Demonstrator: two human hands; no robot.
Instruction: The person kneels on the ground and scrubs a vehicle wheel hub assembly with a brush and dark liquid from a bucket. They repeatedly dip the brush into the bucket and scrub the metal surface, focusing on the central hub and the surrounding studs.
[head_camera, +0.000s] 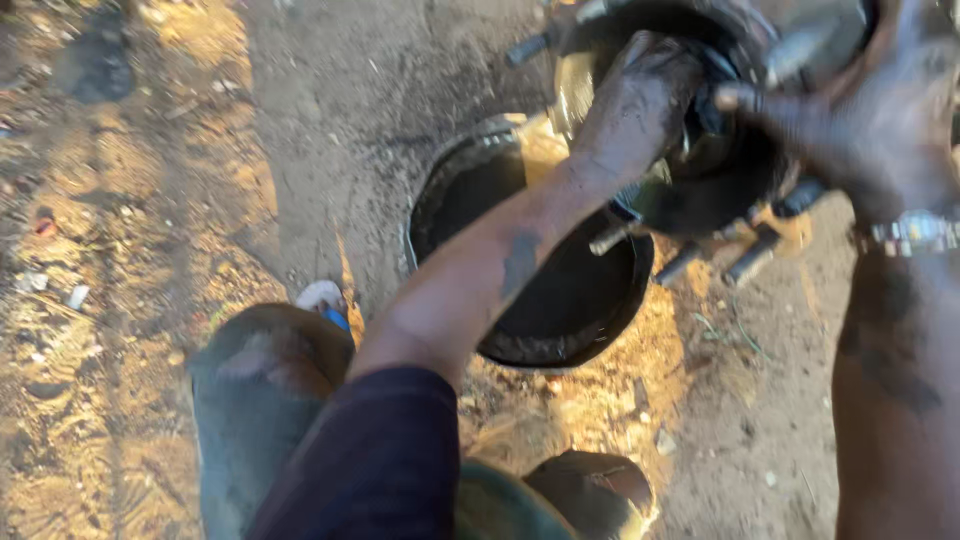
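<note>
A greasy round wheel hub (720, 170) with several studs sticking out is at the top right, above a black pan of dark oil (560, 290) on the ground. My left hand (645, 85) is smeared with grease and reaches into the hub's dark centre. My right hand (860, 120), with a metal watch at the wrist, grips the hub's right side with its fingers spread over the rim. The hub's upper part is cut off by the frame edge.
Sandy, oil-stained ground (150, 250) lies all around, littered with small stones and scraps. My knees in dirty trousers (260, 400) fill the lower middle, with a sandal (322, 298) beside the pan. A dark sleeve (380, 460) covers my left upper arm.
</note>
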